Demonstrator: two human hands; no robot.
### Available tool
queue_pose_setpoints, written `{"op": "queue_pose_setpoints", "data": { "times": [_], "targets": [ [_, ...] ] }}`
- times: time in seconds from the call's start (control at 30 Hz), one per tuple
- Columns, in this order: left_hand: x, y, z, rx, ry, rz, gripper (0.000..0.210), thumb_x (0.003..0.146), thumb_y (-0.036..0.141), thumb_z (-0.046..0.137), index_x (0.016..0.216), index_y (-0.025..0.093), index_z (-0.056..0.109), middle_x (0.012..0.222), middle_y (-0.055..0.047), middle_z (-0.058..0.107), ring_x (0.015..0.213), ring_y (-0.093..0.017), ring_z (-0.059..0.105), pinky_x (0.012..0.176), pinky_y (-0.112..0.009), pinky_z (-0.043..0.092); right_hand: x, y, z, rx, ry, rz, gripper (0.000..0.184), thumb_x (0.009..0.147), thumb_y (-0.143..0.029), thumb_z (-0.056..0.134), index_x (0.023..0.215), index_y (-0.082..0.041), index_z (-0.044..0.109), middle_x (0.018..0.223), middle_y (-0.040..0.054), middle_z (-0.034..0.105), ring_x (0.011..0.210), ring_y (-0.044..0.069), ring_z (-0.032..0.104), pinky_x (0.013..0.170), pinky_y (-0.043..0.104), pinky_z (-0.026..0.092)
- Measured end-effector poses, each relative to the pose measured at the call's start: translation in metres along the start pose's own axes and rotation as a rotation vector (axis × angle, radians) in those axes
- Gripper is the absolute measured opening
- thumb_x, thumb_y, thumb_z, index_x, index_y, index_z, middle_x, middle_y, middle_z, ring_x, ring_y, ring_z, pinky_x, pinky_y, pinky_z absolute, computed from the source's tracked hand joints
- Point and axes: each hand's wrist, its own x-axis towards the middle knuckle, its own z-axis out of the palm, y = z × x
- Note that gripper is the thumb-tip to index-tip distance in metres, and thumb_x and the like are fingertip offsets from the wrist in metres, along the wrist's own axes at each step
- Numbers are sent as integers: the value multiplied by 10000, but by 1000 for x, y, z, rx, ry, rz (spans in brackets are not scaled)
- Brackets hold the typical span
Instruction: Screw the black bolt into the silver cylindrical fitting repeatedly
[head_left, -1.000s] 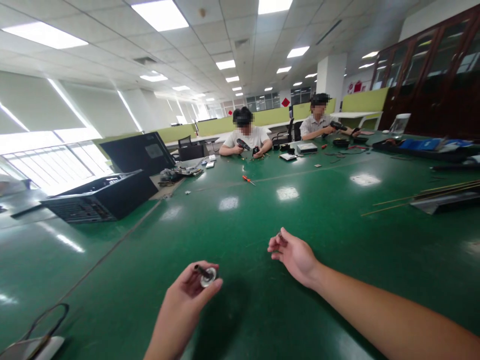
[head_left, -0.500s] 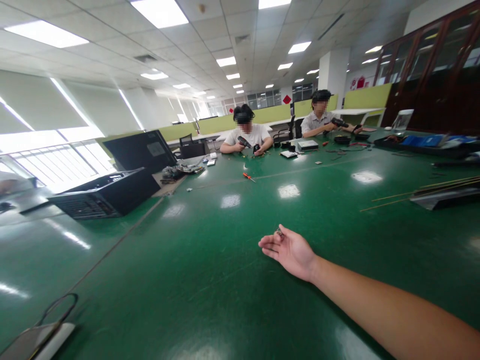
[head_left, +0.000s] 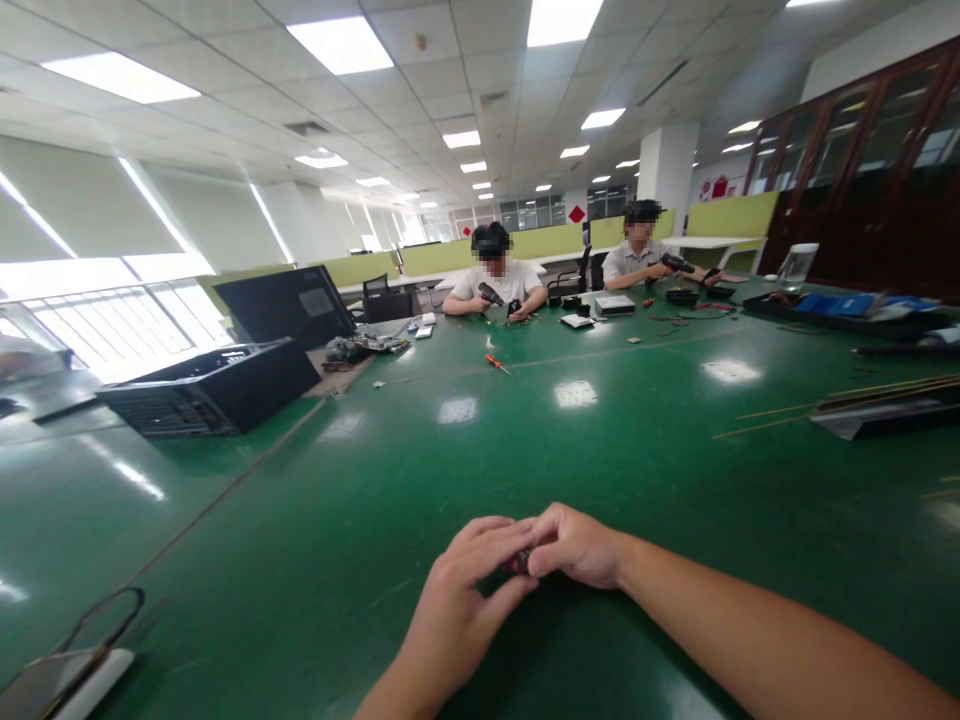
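Observation:
Both hands meet low over the green table (head_left: 360, 520), a little right of the middle of the view. Between their fingertips is a small dark, partly shiny piece (head_left: 520, 560), mostly covered, so its kind cannot be made out. My right hand (head_left: 581, 545) comes in from the right and pinches the piece with thumb and curled fingers. My left hand (head_left: 465, 570) reaches up from below, its fingers bent over the far side and its thumb on the near side of the same piece.
An orange screwdriver (head_left: 495, 363) lies ahead. At left stand an open black computer case (head_left: 217, 390) and circuit boards (head_left: 360, 348). Long thin rods (head_left: 780, 420) lie right. Across the table, two people (head_left: 495, 285) (head_left: 637, 255) hold dark power tools.
My left hand has come into view and joined my right hand at the small piece. My right hand has moved down and nearer, turning from palm-up to fingers curled inward.

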Motion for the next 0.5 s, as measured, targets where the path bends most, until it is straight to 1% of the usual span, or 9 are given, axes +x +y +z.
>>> {"op": "queue_pose_setpoints", "data": {
  "times": [0.07, 0.13, 0.23, 0.33, 0.4, 0.43, 0.5],
  "targets": [
    [9, -1, 7, -97, 37, 7, 280, 864, 227, 670, 1117, 336, 720, 1081, -36, 740, 1070, -241, 617, 912, -383, 542, 2, 2, -1, 42, 32, 18, 292, 558, -334, 901, 759, -156, 786, 849, 49, 706, 871, 195, 616, 879, 346, 446],
    [8, 0, 8, -151, 100, 11, 259, 848, 201, 681, 1070, 322, 739, 1032, -37, 751, 1021, -235, 636, 887, -375, 548, 3, 3, -1, 59, 43, 28, 288, 562, -334, 899, 754, -152, 785, 825, 43, 703, 839, 182, 615, 864, 335, 448],
    [-1, 6, 8, -212, 157, -22, 228, 833, 181, 690, 1011, 311, 752, 984, -34, 756, 962, -221, 667, 860, -353, 557, 2, 0, 1, -1, -24, 40, 240, 602, -300, 880, 774, -161, 786, 820, 26, 698, 813, 158, 610, 836, 309, 454],
    [-13, 13, 5, -254, 150, -72, 151, 837, 200, 681, 933, 290, 757, 939, -41, 754, 911, -217, 691, 825, -334, 570, 0, -3, 2, -96, -101, 55, 216, 589, -277, 884, 750, -173, 785, 828, 17, 699, 807, 154, 620, 828, 307, 463],
    [-27, 14, -5, -238, 135, -107, 90, 818, 239, 703, 887, 273, 749, 904, -48, 750, 883, -228, 698, 805, -337, 580, -1, -3, 1, -150, -115, 83, 245, 568, -290, 892, 759, -180, 784, 845, 19, 708, 801, 157, 630, 815, 310, 473],
    [-37, 13, -12, -210, 149, -127, 71, 802, 266, 719, 869, 270, 743, 890, -50, 747, 870, -236, 700, 795, -342, 585, -1, -3, 1, -169, -114, 110, 269, 568, -300, 892, 785, -183, 784, 850, 20, 714, 791, 156, 635, 798, 306, 479],
    [-60, 7, -33, -109, 258, -182, 101, 769, 336, 749, 849, 277, 733, 873, -48, 743, 851, -252, 701, 779, -353, 593, -1, -3, 0, -179, -94, 167, 306, 587, -317, 882, 844, -185, 781, 846, 23, 725, 765, 150, 644, 758, 290, 487]
  ]
}}
